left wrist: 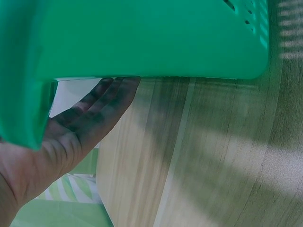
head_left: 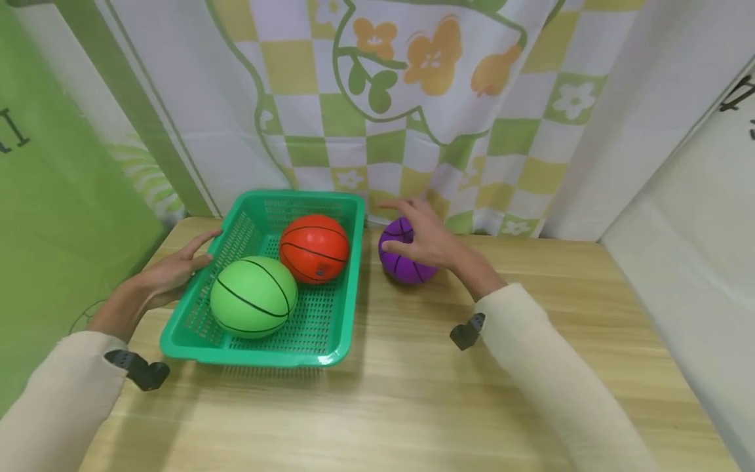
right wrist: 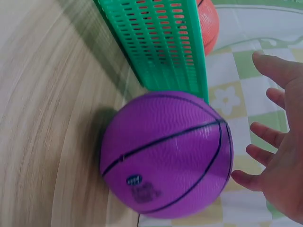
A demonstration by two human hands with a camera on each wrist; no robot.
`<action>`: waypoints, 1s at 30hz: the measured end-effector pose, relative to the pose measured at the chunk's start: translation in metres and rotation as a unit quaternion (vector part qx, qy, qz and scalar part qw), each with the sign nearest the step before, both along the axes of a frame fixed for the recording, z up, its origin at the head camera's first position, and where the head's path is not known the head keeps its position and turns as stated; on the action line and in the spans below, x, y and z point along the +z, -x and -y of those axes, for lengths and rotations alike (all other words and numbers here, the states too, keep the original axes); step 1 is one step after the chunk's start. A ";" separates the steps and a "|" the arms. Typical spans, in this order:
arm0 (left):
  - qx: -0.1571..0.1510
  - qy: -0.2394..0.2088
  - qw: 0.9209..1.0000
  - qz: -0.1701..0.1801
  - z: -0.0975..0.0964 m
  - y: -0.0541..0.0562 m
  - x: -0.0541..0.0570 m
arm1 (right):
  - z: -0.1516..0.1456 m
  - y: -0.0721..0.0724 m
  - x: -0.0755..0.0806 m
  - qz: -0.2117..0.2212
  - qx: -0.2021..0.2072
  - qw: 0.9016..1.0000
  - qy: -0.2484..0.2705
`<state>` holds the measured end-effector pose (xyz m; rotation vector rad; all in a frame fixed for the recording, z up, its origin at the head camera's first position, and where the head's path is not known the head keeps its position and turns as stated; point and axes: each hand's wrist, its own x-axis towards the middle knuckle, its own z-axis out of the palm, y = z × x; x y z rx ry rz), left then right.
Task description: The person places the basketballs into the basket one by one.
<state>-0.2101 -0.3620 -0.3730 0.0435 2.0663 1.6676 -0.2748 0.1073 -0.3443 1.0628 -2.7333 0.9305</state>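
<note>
A green plastic basket (head_left: 354, 282) stands on the table, with a light green ball (head_left: 253, 298) and a red ball (head_left: 314, 249) inside, both marked with black lines like basketballs. Along the basket's left side lies my left hand (head_left: 171, 272), its fingers extended against the wall; the left wrist view shows the palm (left wrist: 57, 146) beside the green wall, the fingertips partly hidden. To the right of the basket sits a purple ball (right wrist: 165, 151) on the tabletop. Over it spreads my right hand (head_left: 427, 236), fingers apart; whether a fingertip touches the ball I cannot tell.
The wooden table (head_left: 413, 393) extends in front of the basket and to the right. A checked curtain (head_left: 342, 118) with flowers hangs at its back edge, close behind the purple ball. Green fabric (head_left: 59, 196) is at the left, a pale panel (head_left: 696, 229) at the right.
</note>
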 end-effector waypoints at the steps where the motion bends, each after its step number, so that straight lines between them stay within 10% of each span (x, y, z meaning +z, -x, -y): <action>1: 0.000 0.000 1.000 0.000 0.000 0.000 0.000 | -0.003 0.000 -0.001 0.002 0.000 1.000 0.004; 30: -0.005 -0.005 1.000 0.006 0.000 -0.001 0.000 | -0.087 -0.011 -0.021 0.102 -0.040 0.990 0.085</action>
